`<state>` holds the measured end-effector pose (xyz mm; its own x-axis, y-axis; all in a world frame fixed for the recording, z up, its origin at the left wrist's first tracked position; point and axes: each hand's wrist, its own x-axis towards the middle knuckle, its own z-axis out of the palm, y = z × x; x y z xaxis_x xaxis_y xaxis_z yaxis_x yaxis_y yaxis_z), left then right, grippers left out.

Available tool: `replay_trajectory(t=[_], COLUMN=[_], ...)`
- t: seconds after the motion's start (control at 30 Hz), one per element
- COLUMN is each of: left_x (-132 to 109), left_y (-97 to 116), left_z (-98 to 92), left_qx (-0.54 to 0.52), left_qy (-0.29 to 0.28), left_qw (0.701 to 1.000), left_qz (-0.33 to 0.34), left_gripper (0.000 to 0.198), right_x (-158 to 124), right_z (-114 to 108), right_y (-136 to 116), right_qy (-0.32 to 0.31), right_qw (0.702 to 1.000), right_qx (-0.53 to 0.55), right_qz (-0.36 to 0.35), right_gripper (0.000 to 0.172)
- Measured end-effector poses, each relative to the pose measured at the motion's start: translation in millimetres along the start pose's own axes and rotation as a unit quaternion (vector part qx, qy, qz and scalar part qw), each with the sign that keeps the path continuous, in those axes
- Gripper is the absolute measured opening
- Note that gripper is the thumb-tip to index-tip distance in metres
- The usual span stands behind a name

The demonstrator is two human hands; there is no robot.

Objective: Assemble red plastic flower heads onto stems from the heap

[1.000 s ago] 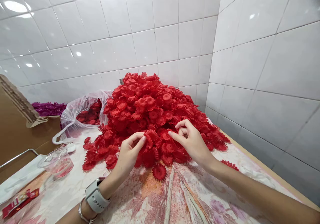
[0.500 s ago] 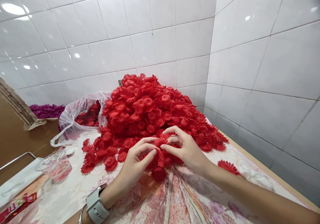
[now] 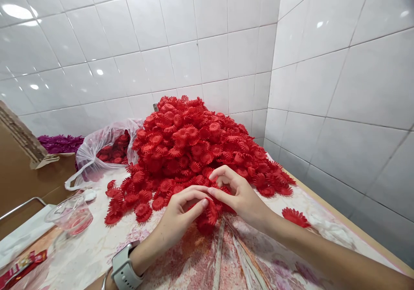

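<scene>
A tall heap of red plastic flower pieces (image 3: 194, 143) fills the tiled corner on a flowered tablecloth (image 3: 246, 260). Both my hands meet at the heap's near edge. My left hand (image 3: 181, 216), with a white watch on its wrist, curls its fingers around a small stack of red flower pieces (image 3: 208, 216). My right hand (image 3: 236, 195) pinches the same stack from the other side, thumb and fingers closed on it. What lies under my palms is hidden.
A clear plastic bag (image 3: 97, 152) with more red pieces lies left of the heap. Purple pieces (image 3: 60, 143) sit behind a cardboard box (image 3: 22, 160). A clear cup (image 3: 71, 214) stands at the left. One loose red flower (image 3: 294, 216) lies right. White tiled walls close in behind and on the right.
My hands came together from apart on the heap and drew down toward me, closing on a small stack of red pieces at the heap's near edge.
</scene>
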<state>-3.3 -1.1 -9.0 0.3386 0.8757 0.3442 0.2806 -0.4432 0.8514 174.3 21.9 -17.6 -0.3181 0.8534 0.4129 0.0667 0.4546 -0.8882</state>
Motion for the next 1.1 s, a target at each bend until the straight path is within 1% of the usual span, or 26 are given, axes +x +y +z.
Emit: replay_trajectory(t=[0.1,0.17,0.3,0.4,0.47,0.53,0.67,0.73,0.8,0.9,0.97,1.03,1.1], left_x=[0,0,0,0,0,-1,-2,-1,1,4,7,10,14], left_y=[-3,-6,-7,-3,0,1,-1,-3,-4,-7,-11,-18,-25], left_z=[-0.4,-0.8,-0.6,0.7,1.7,2.6,3.2,3.5,3.9,1.4,-4.9,-14.4,-24.4], left_qx=[0.032,0.042,0.037,0.004,-0.032,-0.058,-0.056,-0.034,0.001,0.059,0.090,0.108,0.118], left_qy=[0.038,0.057,0.060,0.045,0.023,0.011,0.023,0.042,0.067,0.105,0.142,0.192,0.240], left_qw=[0.999,0.997,0.997,0.999,0.999,0.998,0.998,0.998,0.998,0.993,0.986,0.975,0.963], left_qz=[0.011,0.014,0.005,-0.020,-0.028,-0.020,0.005,0.012,0.017,0.018,0.006,-0.012,-0.027], left_gripper=[0.016,0.016,0.017,0.016,0.015,0.015,0.014,0.014,0.014,0.015,0.015,0.015,0.017], right_x=[1,2,5,6,5,4,4,4,5,5,4,4,6], right_z=[1,1,-1,-1,-1,0,0,0,0,0,-1,-3,-5], right_y=[0,1,4,3,0,-3,-4,-2,-1,-2,-4,-5,-3], right_qy=[-0.021,-0.022,0.018,0.031,0.015,-0.007,-0.052,-0.076,-0.085,-0.080,-0.081,-0.079,-0.050], right_qw=[1.000,0.999,0.995,0.992,0.989,0.987,0.984,0.981,0.980,0.983,0.984,0.985,0.991], right_qx=[-0.001,0.020,0.079,0.110,0.135,0.146,0.152,0.160,0.157,0.139,0.132,0.128,0.105], right_qz=[0.004,0.015,0.057,0.057,0.058,0.064,0.072,0.080,0.088,0.091,0.090,0.085,0.073], right_gripper=[0.014,0.016,0.018,0.021,0.023,0.026,0.034,0.039,0.040,0.034,0.027,0.024,0.022])
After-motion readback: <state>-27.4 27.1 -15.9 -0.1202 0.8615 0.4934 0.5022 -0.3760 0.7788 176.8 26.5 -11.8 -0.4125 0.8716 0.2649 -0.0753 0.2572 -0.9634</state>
